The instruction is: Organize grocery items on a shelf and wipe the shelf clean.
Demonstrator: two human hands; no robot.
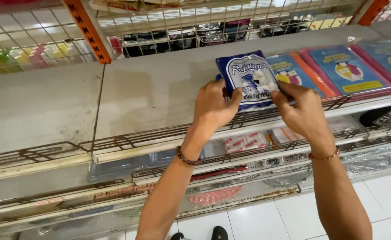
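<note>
Grey and bare on its left half, the shelf (pixel 48 102) carries a low brown wire rail (pixel 115 144) along its front edge, and past the orange upright (pixel 88 31) the left hand (pixel 213 106) closes its fingers (pixel 234 98) on the left edge of a blue and white plastic packet (pixel 249 78) lying flat on the shelf just behind the rail. The right hand (pixel 300 109) pinches the packet's lower right corner with thumb and fingers closed on it. Just beside the packet to the right lie flat blue packs with orange and pink edges (pixel 338 69), overlapping in a row along the same shelf.
</note>
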